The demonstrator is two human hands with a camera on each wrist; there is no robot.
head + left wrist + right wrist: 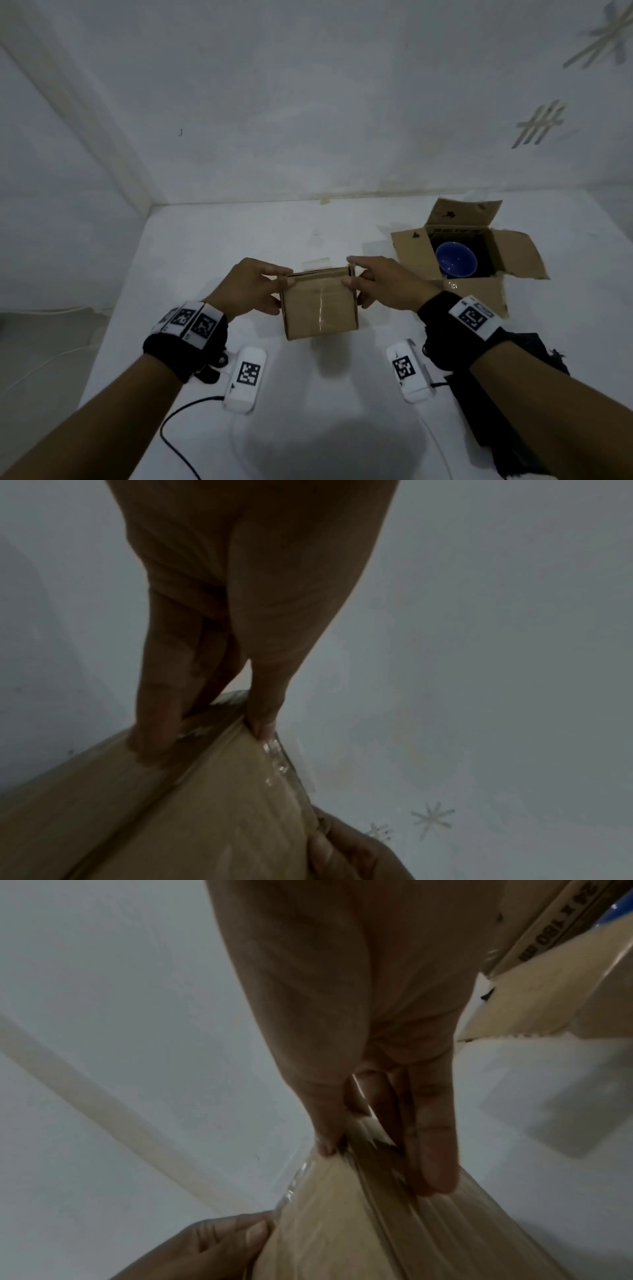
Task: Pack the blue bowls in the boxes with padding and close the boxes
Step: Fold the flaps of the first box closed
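Note:
A small brown cardboard box [318, 303], flaps folded down and a strip of clear tape along its face, hangs above the white table [212, 246] between both hands. My left hand [284, 291] pinches its left upper edge, thumb on the near face and fingers [154, 737] on the far side. My right hand [352, 277] grips the right upper edge the same way, its fingers [435, 1150] lying flat on the cardboard [377, 1218]. A blue bowl [456, 260] sits in a larger open box [513, 253] at the right, flaps spread. What the small box holds is hidden.
Two white marker-tagged devices [245, 378] [409, 371] lie on the table near me, with a black cable [178, 421] running to the left one. A dark cloth [507, 394] lies at the table's right front. White walls close the back and left.

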